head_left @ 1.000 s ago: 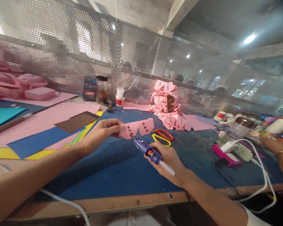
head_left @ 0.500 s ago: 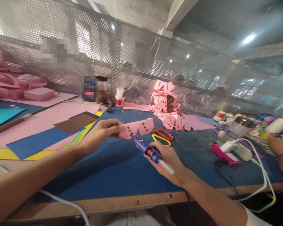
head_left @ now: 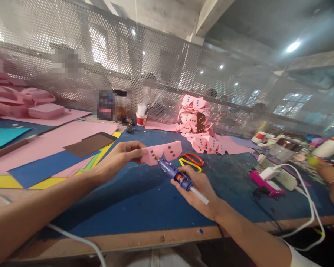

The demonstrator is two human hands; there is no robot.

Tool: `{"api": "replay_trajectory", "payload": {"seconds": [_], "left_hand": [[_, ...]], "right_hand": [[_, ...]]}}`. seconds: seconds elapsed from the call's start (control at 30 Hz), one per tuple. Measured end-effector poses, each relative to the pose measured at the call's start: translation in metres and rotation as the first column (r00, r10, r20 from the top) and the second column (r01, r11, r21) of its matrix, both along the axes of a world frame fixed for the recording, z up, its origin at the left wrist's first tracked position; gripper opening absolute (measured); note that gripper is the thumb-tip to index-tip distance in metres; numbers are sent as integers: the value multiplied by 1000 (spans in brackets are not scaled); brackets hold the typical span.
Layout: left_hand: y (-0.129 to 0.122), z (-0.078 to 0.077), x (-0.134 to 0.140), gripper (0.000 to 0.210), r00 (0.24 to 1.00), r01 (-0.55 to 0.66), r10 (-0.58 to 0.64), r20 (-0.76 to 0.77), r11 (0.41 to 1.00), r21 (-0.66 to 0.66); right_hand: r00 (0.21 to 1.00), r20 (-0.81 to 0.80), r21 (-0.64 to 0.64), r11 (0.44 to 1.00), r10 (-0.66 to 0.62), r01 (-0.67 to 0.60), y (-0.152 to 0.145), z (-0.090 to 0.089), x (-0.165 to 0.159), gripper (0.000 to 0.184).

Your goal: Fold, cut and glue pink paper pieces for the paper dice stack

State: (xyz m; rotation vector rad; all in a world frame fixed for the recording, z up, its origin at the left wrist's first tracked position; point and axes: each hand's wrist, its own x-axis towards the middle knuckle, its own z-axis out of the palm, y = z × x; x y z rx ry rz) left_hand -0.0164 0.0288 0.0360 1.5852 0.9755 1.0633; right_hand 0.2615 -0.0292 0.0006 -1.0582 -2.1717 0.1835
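Between the fingertips of my left hand (head_left: 129,151) is a folded pink paper piece (head_left: 172,151) with small dark squares on it and a V-shaped notch in its lower edge. My right hand (head_left: 202,189) is wrapped round a blue hot glue gun (head_left: 171,171), a clear glue stick poking out of its back end. The gun's nozzle points at the pink piece beside the notch; whether it touches the paper I cannot tell. Just beyond my right hand lie scissors (head_left: 193,161) with one red and one yellow handle loop, their blades hidden.
Similar pink paper pieces (head_left: 196,115) are heaped at the back. Coloured sheets (head_left: 55,163) lie on the left. A paper cup (head_left: 141,118) and a jar (head_left: 120,107) stand by the perforated screen. On the right are a pink power strip (head_left: 267,184), white cables and another person's hand (head_left: 327,170).
The glue gun and my right hand have shifted slightly right, the nozzle moving a little along the pink paper towards the notch. My left hand stays nearly still.
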Motion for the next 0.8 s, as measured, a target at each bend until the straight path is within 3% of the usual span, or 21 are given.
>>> {"api": "replay_trajectory", "payload": {"seconds": [0.8], "left_hand": [[-2,3,1,26,999,16,-15,-39,1000,18]], "right_hand": [[999,27,25,1000,-17,16,3,-2,0,28]]}}
